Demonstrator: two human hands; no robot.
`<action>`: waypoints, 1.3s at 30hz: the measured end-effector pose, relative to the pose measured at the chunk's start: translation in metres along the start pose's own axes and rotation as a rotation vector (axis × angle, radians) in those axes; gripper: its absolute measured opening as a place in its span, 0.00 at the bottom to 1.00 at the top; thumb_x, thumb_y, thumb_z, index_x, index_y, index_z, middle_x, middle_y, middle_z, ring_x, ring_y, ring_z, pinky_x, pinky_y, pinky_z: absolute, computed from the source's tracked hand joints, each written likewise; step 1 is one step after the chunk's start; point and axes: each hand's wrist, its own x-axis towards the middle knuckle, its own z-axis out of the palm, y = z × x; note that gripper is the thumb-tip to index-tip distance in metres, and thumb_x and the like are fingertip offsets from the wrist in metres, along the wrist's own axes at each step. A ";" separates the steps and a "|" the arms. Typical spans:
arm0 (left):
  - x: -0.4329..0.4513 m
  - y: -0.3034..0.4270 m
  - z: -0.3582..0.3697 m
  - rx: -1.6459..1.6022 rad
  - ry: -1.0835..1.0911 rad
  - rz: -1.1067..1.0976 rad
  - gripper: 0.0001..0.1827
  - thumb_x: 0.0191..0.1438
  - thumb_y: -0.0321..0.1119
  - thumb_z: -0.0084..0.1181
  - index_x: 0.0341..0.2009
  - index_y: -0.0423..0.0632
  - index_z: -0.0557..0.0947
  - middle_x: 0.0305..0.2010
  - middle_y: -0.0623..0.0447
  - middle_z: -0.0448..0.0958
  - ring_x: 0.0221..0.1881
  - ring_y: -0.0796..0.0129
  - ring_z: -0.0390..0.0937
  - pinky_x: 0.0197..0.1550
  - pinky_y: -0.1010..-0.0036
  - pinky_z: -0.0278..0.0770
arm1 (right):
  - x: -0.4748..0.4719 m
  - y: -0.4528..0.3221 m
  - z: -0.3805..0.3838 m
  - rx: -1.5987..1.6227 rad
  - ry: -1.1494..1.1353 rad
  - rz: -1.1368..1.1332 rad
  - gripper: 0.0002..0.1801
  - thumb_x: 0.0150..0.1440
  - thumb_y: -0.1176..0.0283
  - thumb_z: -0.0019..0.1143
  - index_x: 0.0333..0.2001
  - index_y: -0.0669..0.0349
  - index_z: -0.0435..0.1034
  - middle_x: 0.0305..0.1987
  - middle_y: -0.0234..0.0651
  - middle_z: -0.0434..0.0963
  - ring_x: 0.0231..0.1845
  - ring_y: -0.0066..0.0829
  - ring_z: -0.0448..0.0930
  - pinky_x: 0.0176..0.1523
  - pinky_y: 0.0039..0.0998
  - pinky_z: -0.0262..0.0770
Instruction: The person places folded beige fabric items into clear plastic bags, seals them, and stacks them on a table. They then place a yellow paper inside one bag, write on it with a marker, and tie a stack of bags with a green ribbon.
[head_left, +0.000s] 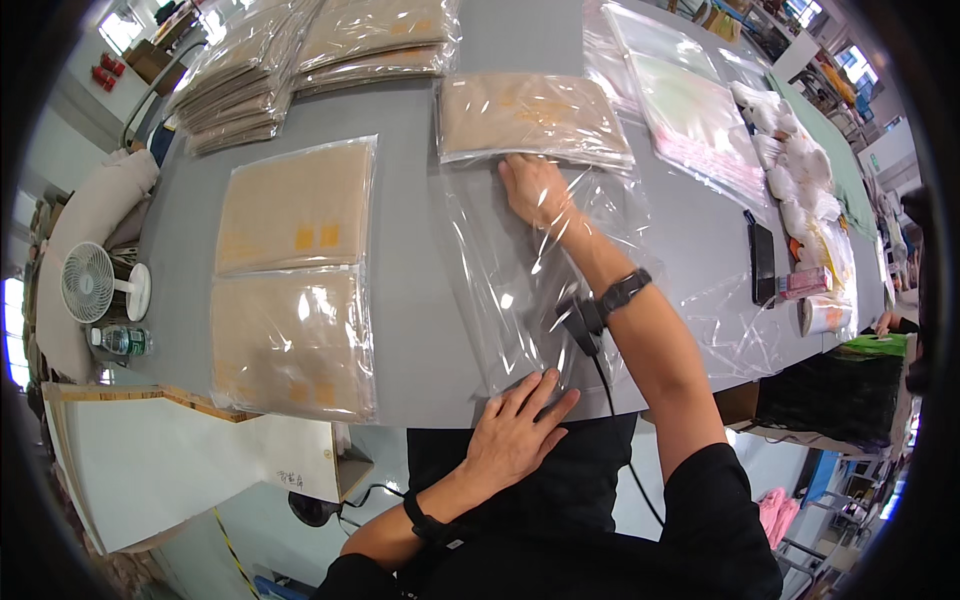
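A clear plastic bag (495, 300) lies before me on the grey table. My left hand (514, 435) rests on the bag's near edge at the table's front, palm down with its fingers apart. My right hand (536, 191), its arm reaching over the clear plastic, is at the near edge of a packaged tan item (532, 116) in clear film; its fingertips are partly hidden there, and whether they pinch anything cannot be made out. To the left lie two more tan packages, an upper one (292, 202) and a lower one (292, 337), their edges meeting.
Stacks of tan packages (232, 90) stand at the back left. Flat clear bags (690, 105) lie at the back right. Near the right edge are a black case (761, 259), a pink box (806, 283) and plastic scraps (731, 330). A white fan (88, 282) and bottle (124, 340) are at left.
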 end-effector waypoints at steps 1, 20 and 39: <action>-0.001 0.000 -0.001 -0.003 0.011 -0.005 0.33 0.58 0.47 0.66 0.68 0.67 0.76 0.73 0.52 0.68 0.70 0.59 0.66 0.57 0.63 0.64 | -0.009 -0.003 -0.006 -0.026 0.006 -0.054 0.20 0.64 0.71 0.53 0.56 0.73 0.71 0.64 0.58 0.74 0.67 0.58 0.71 0.70 0.48 0.66; 0.005 -0.028 -0.028 0.129 0.501 0.009 0.25 0.51 0.24 0.69 0.55 0.47 0.80 0.69 0.34 0.63 0.67 0.39 0.63 0.66 0.51 0.64 | -0.326 0.235 -0.368 -0.455 1.249 0.957 0.14 0.63 0.64 0.63 0.44 0.63 0.82 0.34 0.37 0.85 0.32 0.30 0.85 0.37 0.31 0.82; 0.049 -0.035 -0.055 0.103 0.112 -0.051 0.27 0.45 0.43 0.76 0.53 0.56 0.88 0.59 0.53 0.78 0.55 0.57 0.75 0.55 0.62 0.66 | -0.383 0.455 -0.487 0.510 1.422 0.594 0.13 0.65 0.78 0.60 0.50 0.77 0.73 0.49 0.47 0.80 0.46 0.37 0.85 0.52 0.32 0.89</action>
